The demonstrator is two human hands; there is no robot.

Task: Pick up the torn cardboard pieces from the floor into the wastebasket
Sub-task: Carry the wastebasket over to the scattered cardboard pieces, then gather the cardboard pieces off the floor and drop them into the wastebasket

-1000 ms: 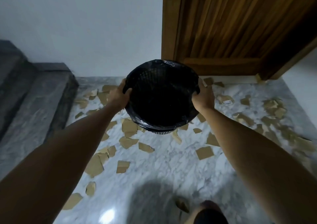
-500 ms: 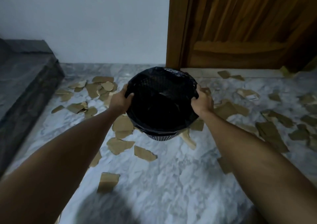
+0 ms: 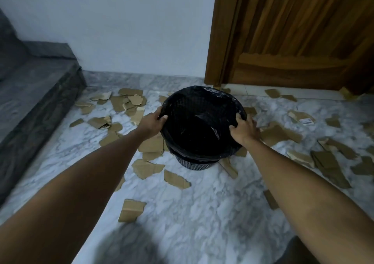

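Marble floor (image 3: 182, 213) w/ cardboard pieces (image 3: 132, 210); both hands' fingers (image 3: 162, 118) clamped on wastebasket (image 3: 202, 142) rim.

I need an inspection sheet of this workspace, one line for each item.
Surface: grey-white marble floor.
Job's things: black-lined wastebasket, no cardboard seen inside; torn cardboard pieces scattered around it.
Clutter: nothing seen besides the cardboard.
Hands: left hand and right hand each grip the wastebasket rim.
Cables: nothing seen.
Surroundings: dark stone step at left, white wall, wooden door behind.
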